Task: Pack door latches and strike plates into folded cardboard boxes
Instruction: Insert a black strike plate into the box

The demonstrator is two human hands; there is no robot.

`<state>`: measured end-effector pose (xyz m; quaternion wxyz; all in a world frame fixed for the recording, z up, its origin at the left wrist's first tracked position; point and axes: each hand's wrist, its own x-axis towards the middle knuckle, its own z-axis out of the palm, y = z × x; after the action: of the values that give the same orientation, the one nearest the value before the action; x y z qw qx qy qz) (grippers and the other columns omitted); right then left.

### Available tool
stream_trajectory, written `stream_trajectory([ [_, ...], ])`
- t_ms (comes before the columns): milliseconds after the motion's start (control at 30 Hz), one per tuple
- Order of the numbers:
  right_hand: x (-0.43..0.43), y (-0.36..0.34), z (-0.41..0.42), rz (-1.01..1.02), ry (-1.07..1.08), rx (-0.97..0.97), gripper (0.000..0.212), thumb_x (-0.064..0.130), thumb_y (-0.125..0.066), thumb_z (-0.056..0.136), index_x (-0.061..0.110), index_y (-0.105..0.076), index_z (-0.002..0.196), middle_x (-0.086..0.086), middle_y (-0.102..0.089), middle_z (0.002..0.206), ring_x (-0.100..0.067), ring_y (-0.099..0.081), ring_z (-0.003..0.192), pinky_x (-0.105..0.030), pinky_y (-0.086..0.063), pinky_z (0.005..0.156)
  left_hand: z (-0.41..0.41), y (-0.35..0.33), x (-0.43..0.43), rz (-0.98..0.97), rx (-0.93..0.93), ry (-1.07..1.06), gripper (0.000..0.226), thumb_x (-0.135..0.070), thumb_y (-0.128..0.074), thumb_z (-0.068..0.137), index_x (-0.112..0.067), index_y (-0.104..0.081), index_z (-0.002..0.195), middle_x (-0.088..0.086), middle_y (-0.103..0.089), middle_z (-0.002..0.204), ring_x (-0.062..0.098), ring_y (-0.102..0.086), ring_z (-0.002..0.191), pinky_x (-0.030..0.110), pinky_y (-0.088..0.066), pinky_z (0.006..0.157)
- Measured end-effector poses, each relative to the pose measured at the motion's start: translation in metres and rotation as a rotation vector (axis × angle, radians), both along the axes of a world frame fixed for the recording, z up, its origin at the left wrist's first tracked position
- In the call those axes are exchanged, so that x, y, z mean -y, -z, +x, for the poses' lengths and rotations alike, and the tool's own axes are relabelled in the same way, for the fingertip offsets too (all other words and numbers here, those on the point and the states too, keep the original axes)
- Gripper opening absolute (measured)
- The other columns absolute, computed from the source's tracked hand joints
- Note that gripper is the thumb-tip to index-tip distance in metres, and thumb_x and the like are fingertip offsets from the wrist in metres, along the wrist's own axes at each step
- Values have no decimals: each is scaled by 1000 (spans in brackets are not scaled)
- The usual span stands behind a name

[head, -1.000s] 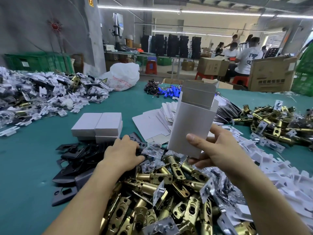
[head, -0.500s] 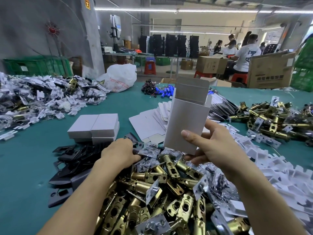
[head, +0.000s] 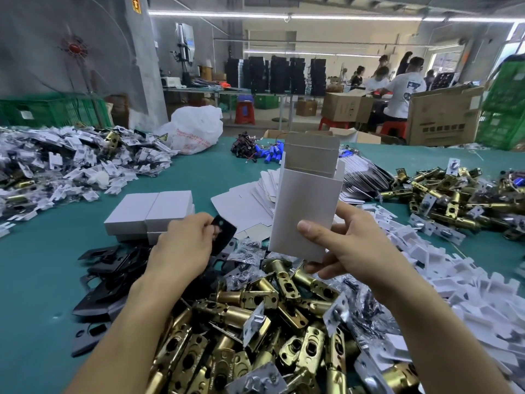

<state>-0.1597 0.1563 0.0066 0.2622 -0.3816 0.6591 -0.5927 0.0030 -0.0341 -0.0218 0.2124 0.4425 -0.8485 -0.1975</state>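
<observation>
A teal table (head: 34, 280) in a strip-lit workshop, with seated workers (head: 403, 92) and brown cartons (head: 443, 118) at the far right, carries heaps of brass latches (head: 255, 322) and black strike plates (head: 102, 280). The right hand (head: 349, 245) grips an upright white box (head: 306, 211) above the latches, its top flap open and contents hidden, while the left hand (head: 184, 243) pinches a single plate (head: 224, 233) just left of it. Closed white boxes (head: 150, 211) lie beyond the left hand

Your white box (head: 306, 211) stands upright with its top flap open, gripped in your right hand (head: 349, 245) above the near heap of brass latches (head: 255, 322). Your left hand (head: 184, 245) pinches a tilted black strike plate (head: 224, 233) just left of the box. Spare plates (head: 105, 274) lie near left, with two closed boxes (head: 150, 211) just beyond.
</observation>
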Motion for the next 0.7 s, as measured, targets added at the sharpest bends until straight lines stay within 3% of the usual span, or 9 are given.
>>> stream_trajectory([
  [67, 0, 1, 0, 7, -2, -3, 27, 25, -74, 87, 29, -64, 112, -18, -74, 88, -44, -70, 63, -25, -51, 44, -2, -10, -6, 109, -290, 73, 19, -21, -54, 102, -27, -66, 89, 1, -72, 81, 13, -71, 61, 33, -59, 61],
  [133, 0, 1, 1, 6, -1, 1, 27, 25, -74, 87, 30, -64, 111, -16, -74, 87, -45, -70, 63, -26, -51, 43, -1, -24, -15, 150, -530, 125, 19, -16, -63, 97, -27, -69, 84, 0, -70, 68, 11, -67, 48, 21, -51, 44],
  [267, -1, 6, -3, 52, 18, -68, 26, 28, -72, 88, 33, -63, 112, -9, -75, 84, -35, -70, 57, -22, -46, 42, 6, -48, -30, 25, -762, 232, 13, -20, -70, 92, -30, -70, 82, -7, -71, 65, 10, -67, 49, 16, -51, 46],
  [367, -1, 10, -6, 87, 8, -109, 27, 29, -72, 88, 35, -63, 112, -9, -76, 85, -25, -68, 52, -18, -39, 39, 11, -63, -40, -31, -853, 361, 16, -19, -67, 94, -34, -70, 91, -9, -72, 74, 10, -68, 55, 16, -53, 48],
  [533, 1, 11, 0, 87, -192, -92, 24, 24, -73, 88, 32, -67, 109, -10, -76, 86, -12, -70, 57, -15, -45, 42, 4, -66, -51, -188, -827, 431, 17, -11, -70, 92, -28, -73, 97, -8, -72, 76, 10, -68, 63, 18, -54, 52],
  [700, 3, 12, 7, 80, -367, -85, 25, 28, -73, 83, 30, -69, 107, -9, -75, 95, -24, -72, 79, -35, -54, 56, -4, -61, -54, -282, -778, 362, 10, -17, -74, 89, -27, -75, 92, -19, -71, 81, 7, -64, 69, 21, -50, 62],
])
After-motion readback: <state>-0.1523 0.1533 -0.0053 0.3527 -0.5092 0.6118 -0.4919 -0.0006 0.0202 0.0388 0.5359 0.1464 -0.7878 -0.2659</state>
